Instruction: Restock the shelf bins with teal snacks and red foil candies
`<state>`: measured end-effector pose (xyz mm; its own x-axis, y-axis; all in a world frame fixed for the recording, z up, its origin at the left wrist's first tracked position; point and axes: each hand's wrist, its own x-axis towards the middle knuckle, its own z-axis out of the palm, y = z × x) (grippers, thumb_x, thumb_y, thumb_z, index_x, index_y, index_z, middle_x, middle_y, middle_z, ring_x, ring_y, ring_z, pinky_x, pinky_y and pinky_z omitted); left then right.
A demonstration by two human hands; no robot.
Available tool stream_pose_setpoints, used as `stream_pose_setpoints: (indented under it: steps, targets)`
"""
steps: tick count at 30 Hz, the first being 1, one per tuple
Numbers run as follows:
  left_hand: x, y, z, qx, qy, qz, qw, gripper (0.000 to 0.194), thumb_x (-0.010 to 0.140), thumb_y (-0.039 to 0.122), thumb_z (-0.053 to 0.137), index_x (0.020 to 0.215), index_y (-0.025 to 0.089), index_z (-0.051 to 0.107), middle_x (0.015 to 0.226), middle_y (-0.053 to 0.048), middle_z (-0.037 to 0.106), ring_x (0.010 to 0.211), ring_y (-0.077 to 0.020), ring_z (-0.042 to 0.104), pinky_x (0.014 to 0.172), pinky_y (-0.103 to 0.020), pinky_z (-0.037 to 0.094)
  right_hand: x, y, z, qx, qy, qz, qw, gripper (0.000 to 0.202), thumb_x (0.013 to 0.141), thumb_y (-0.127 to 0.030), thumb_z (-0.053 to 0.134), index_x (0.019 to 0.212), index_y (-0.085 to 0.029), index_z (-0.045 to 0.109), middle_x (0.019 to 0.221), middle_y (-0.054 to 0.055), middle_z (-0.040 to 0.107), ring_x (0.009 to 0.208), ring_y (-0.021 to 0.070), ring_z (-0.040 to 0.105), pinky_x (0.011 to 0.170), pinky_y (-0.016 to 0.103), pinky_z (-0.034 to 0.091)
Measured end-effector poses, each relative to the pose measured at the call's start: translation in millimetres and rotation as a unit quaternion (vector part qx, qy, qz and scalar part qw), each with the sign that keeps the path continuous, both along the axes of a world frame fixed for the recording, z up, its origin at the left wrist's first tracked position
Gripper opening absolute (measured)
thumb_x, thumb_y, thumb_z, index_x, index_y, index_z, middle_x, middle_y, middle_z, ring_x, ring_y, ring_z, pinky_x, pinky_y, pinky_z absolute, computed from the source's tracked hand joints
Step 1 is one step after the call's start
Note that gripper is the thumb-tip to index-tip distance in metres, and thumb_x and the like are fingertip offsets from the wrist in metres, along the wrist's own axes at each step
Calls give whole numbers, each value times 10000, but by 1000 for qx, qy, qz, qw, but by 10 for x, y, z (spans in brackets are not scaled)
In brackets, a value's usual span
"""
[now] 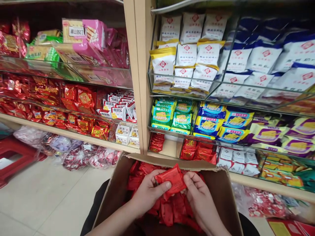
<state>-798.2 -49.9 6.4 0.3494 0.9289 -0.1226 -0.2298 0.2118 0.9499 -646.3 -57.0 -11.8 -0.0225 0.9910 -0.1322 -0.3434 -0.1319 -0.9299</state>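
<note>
A: Nearest us, above the open cardboard box (218,186), there's the red packet (174,181), and both hands are on it!

B: Yes, the left hand (150,190) grips one end, thumb flat on top; the right hand (199,194) pinches the other. Two grips probably stop that slippery wrapper from twisting.

A: And inside the box?

B: Loose red packets (169,209), lying every which way. The box sits close in front of the body, likely for a short reach.

A: Just beyond the box, upright red packets (157,142) line a low compartment.

B: Farther up past the box, white packets (187,55) lean in tiers behind a clear shelf front (177,82), presumably so they don't slide off and their labels show.
</note>
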Motion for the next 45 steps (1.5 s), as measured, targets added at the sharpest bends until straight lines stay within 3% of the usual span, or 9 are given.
stream_pose_setpoints:
  steps: [8,15,19,25,30,35,37,40,45]
  targets:
    - [-65,-26,80,105,79,48,990,306,644,262,670,944,220,627,1086,-57,587,1057,-208,495,946,-358,352,171,-17,63,127,-202,7,971,192,703,-319,612,875,-257,673,1046,56,606,1001,220,523,859,337,428]
    - [-63,-103,303,-129,-178,-11,975,422,746,394,541,1150,301,459,1272,-56,425,1065,-218,503,883,-403,403,169,-119,196,237,-253,27,937,245,742,-230,575,954,-329,646,1197,52,525,1074,249,493,872,400,432]
    - [-49,-96,308,-86,-149,38,984,608,630,177,677,1157,331,416,1312,-38,365,1132,-212,436,860,-329,430,192,-139,152,186,-124,61,973,179,735,-248,592,863,-345,670,1340,-2,379,1174,270,401,922,450,379]
    - [-69,-2,230,35,-99,68,992,678,658,161,654,1220,317,307,1216,-64,435,989,-161,509,802,-285,447,134,-74,105,37,53,45,997,348,702,-351,621,1040,-303,556,1109,75,581,879,214,596,706,387,511]
    - [51,-76,42,44,-103,108,988,502,683,152,629,1096,264,366,1021,-27,528,843,-117,545,757,-257,448,-125,-60,60,-9,11,114,993,378,662,-309,669,1003,-233,523,988,55,625,777,174,609,660,321,516]
    - [-23,-171,-3,77,-21,141,987,406,726,217,585,1073,253,376,976,-34,547,864,-147,545,775,-293,446,-184,-108,77,49,-118,53,990,339,712,-343,592,1007,-204,499,869,51,638,711,174,604,655,307,499]
    - [-229,-82,71,168,104,159,967,415,744,223,560,1117,253,382,1022,-50,537,902,-157,533,811,-309,431,-76,-40,195,160,-269,12,950,282,733,-281,558,1002,-215,506,880,53,613,737,181,587,681,317,482]
    - [-644,200,177,347,323,181,862,275,774,218,513,1046,236,483,1040,-51,533,988,-175,489,884,-333,377,83,244,400,331,-477,9,814,287,735,-185,503,1020,-216,515,954,74,549,907,218,523,810,365,425]
    - [-1060,664,84,377,517,190,744,211,830,272,411,994,190,515,1008,-60,544,985,-177,479,861,-325,374,45,958,387,307,-653,124,681,328,746,-129,407,1069,-134,464,1008,108,542,970,218,494,846,344,404]
